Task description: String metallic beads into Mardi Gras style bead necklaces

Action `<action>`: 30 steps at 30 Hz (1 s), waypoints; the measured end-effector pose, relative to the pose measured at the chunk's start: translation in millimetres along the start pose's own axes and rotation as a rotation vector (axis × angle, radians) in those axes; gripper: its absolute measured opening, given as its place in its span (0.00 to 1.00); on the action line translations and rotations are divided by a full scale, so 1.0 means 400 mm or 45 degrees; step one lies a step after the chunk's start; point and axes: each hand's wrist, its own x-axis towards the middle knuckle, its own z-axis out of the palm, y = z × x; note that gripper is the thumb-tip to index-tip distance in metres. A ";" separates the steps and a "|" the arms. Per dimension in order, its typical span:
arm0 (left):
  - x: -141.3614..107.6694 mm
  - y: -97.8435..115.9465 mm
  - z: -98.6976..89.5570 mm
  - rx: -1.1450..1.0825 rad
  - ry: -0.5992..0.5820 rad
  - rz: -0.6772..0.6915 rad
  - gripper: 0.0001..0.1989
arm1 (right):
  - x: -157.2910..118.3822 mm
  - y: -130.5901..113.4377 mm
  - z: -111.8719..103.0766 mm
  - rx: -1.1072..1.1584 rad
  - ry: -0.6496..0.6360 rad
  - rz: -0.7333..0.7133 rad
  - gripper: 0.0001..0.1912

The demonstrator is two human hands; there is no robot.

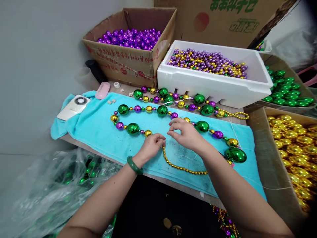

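My left hand (154, 144), with a green bangle (135, 165) at its wrist, pinches the end of a gold bead strand (180, 169) that curves away under my right forearm. Just to the right, my right hand (185, 132) is raised with thumb and fingertips drawn together; whatever they hold is too fine to make out. Around both hands a bead necklace (133, 129) of large green, purple and gold beads loops over the turquoise towel (94, 132). Part of it is hidden behind my right hand. A thin clear thread (185, 156) lies near my right wrist.
Behind the towel lies another bead necklace (206, 109). A cardboard box (119, 62) of purple beads and a white foam box (210, 81) of small mixed beads stand at the back. Green beads (284, 89) and gold beads (297, 148) fill boxes at right. A phone (71, 109) lies left.
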 end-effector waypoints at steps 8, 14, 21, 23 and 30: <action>0.001 0.002 -0.005 -0.171 0.032 -0.083 0.05 | 0.037 0.002 0.036 0.146 -0.186 0.207 0.05; -0.001 -0.006 -0.014 -0.246 0.082 -0.155 0.06 | -0.027 0.043 0.105 0.248 -0.308 0.474 0.05; -0.001 -0.026 -0.018 0.005 0.146 -0.025 0.07 | -0.065 0.023 0.138 0.269 -0.228 0.362 0.07; -0.005 -0.024 -0.018 0.091 0.146 0.011 0.07 | -0.068 0.023 0.145 0.256 -0.227 0.337 0.07; -0.007 -0.006 -0.032 0.254 0.133 0.038 0.06 | -0.070 0.031 0.159 0.249 -0.185 0.382 0.07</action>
